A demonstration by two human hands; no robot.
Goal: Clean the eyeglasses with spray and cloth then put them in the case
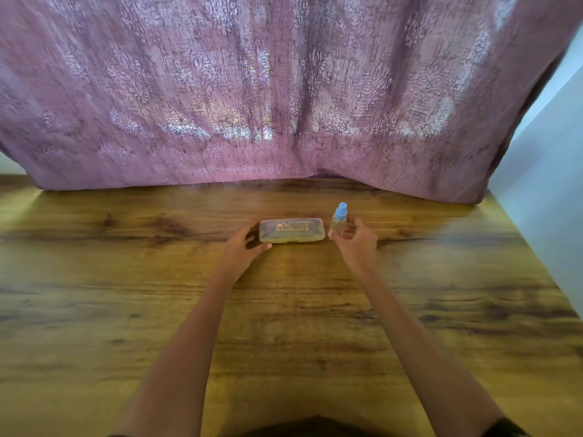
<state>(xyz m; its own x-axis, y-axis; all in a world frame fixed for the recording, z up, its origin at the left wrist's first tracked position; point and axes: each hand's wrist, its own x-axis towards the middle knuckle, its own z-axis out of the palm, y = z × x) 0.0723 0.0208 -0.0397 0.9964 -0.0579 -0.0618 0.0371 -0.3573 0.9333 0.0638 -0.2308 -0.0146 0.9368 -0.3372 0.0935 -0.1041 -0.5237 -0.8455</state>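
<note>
Daylight glowing through the curtain (284,89), warm glare on the table (94,310), soft blur, edges bowed

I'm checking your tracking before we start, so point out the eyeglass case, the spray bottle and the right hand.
eyeglass case (291,231): head view, middle of its closed lid.
spray bottle (337,225): head view, clear body below its top.
right hand (358,244): head view, back of the hand.

Wood-grain brown surface (284,310), dark knots and streaks. Near far middle: translucent beige rectangular plastic eyeglass case (292,230), closed, lying flat, gold print on lid. Just right of it: small clear spray bottle with pale blue cap (338,220), tilted, base at surface. Mauve patterned curtain (284,89) hem meets far edge.
</note>
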